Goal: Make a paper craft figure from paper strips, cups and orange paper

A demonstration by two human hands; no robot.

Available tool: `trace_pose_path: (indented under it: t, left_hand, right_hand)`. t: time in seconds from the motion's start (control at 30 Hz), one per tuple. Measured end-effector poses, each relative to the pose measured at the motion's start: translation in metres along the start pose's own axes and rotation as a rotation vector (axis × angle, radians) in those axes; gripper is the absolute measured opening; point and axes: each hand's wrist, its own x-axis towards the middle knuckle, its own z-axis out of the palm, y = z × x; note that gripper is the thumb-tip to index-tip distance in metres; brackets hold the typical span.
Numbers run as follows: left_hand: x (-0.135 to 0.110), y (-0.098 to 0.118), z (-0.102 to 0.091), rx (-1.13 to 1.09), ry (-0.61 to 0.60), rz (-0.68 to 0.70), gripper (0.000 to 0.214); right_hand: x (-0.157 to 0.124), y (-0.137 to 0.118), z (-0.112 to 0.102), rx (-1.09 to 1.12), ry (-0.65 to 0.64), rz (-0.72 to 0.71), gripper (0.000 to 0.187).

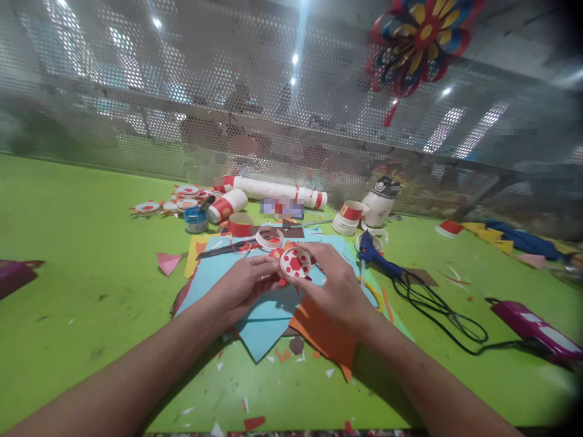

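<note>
Both my hands meet over the middle of the green table. My left hand and my right hand pinch a small round white paper-cup base that bears red paper pieces and red points round its rim. The fingers of both hands are closed on its edges. Under the hands lie blue paper sheets and an orange sheet. Scissors lie just beyond my left hand, and a cut white cup ring sits beyond the disc.
A blue glue gun with a black cord lies to the right, and a magenta tool further right. Paper cups, a cup stack, a white jug, finished discs and a tape roll stand behind. Scraps litter the front.
</note>
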Motion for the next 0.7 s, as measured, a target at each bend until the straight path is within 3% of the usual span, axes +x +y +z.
trace_pose_path:
  t: [0.7]
  left_hand:
    - [-0.0032,0.0001,0.0032,-0.025,0.012,0.015,0.006]
  right_hand:
    - [0.0,-0.0037,0.002,0.017,0.014,0.046,0.036]
